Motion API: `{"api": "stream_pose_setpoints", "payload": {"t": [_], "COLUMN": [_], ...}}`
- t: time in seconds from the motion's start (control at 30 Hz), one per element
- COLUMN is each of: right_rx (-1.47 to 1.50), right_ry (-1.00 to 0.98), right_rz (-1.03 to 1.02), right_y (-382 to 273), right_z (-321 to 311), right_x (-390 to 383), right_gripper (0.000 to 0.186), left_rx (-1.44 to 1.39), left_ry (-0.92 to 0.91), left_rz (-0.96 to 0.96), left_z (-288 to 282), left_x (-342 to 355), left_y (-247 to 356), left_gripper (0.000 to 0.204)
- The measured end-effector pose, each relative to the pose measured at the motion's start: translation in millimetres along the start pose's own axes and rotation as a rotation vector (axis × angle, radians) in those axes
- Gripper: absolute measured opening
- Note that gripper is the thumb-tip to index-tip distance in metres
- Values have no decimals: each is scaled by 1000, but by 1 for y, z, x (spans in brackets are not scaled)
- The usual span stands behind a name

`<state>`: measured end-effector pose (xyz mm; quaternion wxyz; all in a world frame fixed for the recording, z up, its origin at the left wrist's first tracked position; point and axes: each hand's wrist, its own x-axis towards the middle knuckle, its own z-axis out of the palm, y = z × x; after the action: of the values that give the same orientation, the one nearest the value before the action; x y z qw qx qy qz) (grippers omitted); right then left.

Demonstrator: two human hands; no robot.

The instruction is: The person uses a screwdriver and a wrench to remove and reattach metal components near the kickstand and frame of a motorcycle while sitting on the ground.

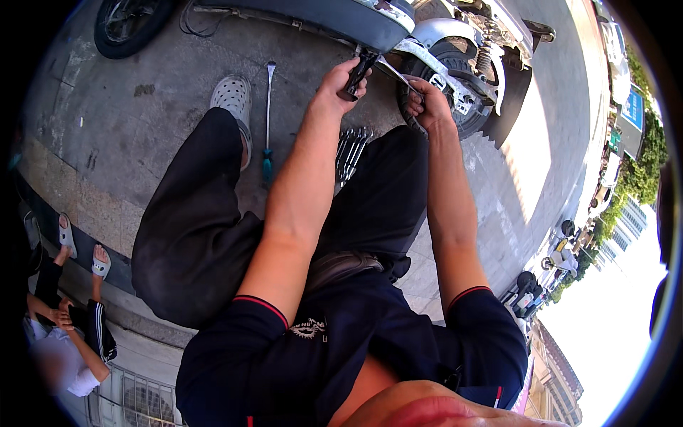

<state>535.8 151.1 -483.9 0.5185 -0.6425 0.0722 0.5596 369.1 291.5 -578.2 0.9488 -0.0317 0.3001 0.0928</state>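
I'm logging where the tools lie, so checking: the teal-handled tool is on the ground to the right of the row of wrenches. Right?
Wrong side: the head view shows the teal-handled tool on the ground to the left of the row of wrenches.

One teal-handled tool (268, 132) lies on the ground. Left of it: one pale clog (232, 97) nearby, one wheel (131, 27) well apart, one other person (80, 349) with two more clogs (101, 262). Right of it: one black handle-like piece (359, 75), one metal bar (396, 74), one second wheel (452, 58), several wrenches (350, 151), too bunched to count.
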Motion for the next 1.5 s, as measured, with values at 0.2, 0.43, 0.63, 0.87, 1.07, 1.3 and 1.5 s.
{"api": "stream_pose_setpoints", "payload": {"t": [0.2, 0.43, 0.63, 0.87, 1.07, 1.3, 1.5], "right_rx": [-103, -58, -3, 86, -23, 30, 35], "right_ry": [-54, -93, 227, 53, -90, -159, 235], "right_rz": [2, -29, -210, -64, -23, -17, -244], "right_y": [-11, -3, 36, 22, -1, 2, 40], "right_z": [-11, 4, 120, 22, -7, -12, 126], "right_x": [20, 20, -33, -26, 19, 34, -39], "right_gripper": [33, 32, 18, 34, 37, 35, 18], "left_rx": [28, -1, -22, -49, -83, -66, -16], "left_ry": [0, 15, -45, 52, 22, 44, 30], "left_rz": [18, 21, 0, 27, 28, 41, 48], "left_z": [-1, 4, 1, 4, -1, 3, 6], "left_x": [1, 2, 7, 4, 8, 6, 5], "left_y": [1, -2, -6, -9, -10, -11, -14], "left_gripper": [23, 24, 23, 23, 23, 23, 28]}}
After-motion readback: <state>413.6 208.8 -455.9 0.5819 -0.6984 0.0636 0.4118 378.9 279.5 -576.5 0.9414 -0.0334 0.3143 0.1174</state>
